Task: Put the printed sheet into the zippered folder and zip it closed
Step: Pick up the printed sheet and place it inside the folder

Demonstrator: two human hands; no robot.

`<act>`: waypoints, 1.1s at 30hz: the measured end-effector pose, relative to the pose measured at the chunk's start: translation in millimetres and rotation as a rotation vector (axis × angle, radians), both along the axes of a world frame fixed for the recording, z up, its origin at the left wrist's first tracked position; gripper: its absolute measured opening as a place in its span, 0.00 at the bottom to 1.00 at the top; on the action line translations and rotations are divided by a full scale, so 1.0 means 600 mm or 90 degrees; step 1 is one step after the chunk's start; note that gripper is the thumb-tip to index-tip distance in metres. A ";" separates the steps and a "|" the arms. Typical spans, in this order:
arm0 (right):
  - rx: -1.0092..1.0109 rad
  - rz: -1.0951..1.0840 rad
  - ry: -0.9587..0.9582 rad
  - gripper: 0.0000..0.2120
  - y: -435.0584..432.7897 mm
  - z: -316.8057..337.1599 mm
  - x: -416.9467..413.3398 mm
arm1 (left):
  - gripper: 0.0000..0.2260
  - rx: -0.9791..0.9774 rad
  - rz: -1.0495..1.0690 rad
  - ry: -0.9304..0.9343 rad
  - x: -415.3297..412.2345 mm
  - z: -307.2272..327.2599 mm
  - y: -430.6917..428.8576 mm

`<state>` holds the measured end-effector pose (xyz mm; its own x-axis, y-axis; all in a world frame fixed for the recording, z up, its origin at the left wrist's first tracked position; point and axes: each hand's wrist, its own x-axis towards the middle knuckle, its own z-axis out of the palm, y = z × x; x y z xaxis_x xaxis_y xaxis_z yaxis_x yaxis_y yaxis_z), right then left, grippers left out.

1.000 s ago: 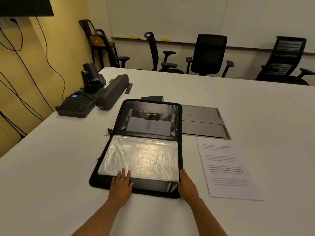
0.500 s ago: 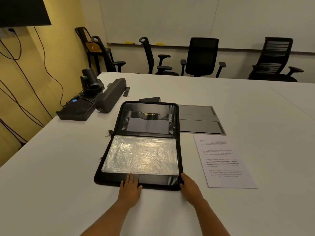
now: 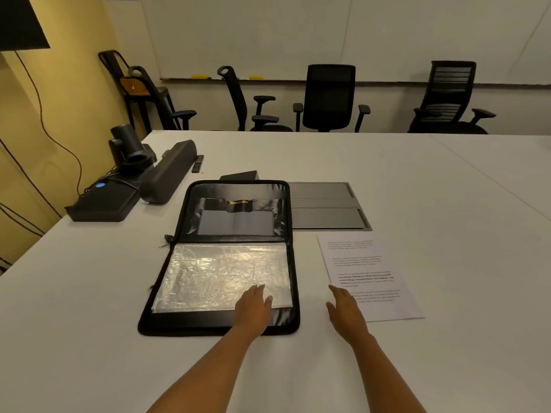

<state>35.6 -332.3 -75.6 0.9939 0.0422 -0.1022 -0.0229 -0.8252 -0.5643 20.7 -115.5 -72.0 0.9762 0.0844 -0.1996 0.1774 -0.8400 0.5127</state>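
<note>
A black zippered folder (image 3: 190, 318) lies open on the white table (image 3: 89, 323), its near half filled with crinkled clear plastic sleeves (image 3: 220, 272). My left hand (image 3: 253, 311) rests flat on the folder's near right part, fingers straight over the sleeves' edge. To the right of the folder lies the printed sheet (image 3: 366, 263), white with several text blocks. My right hand (image 3: 344, 312) is open, fingers straight, over the sheet's near left corner; whether it touches the paper I cannot tell.
Behind the folder lie a flat grey panel (image 3: 325, 207) and a small black box (image 3: 240, 175). At the far left stand a camera (image 3: 128, 147), a speaker bar (image 3: 167, 171), a black console (image 3: 104, 201) and a remote (image 3: 197, 163). Office chairs (image 3: 328, 96) line the far wall.
Both hands left the folder's near edge and shifted right: the left onto the folder's near right part, the right to the printed sheet's corner. The view also tilted.
</note>
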 end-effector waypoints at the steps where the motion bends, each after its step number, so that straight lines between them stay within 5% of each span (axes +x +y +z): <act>1: 0.006 -0.015 -0.004 0.23 -0.014 0.003 0.007 | 0.21 -0.016 0.007 -0.006 0.009 0.003 -0.016; 15: -0.034 -0.066 0.035 0.24 -0.230 0.002 0.100 | 0.21 -0.254 0.169 0.058 0.094 -0.011 -0.251; 28: -0.033 -0.160 0.088 0.28 -0.295 -0.025 0.146 | 0.22 -0.119 0.269 0.037 0.120 -0.043 -0.330; 33: -0.019 -0.203 0.107 0.26 -0.294 -0.025 0.159 | 0.20 -0.158 0.259 0.026 0.133 -0.039 -0.348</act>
<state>130.8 -508.9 -90.7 0.9257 -0.2733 -0.2617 -0.3728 -0.7773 -0.5068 100.6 -324.1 -95.7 0.8650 0.4026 -0.2997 0.4905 -0.5516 0.6747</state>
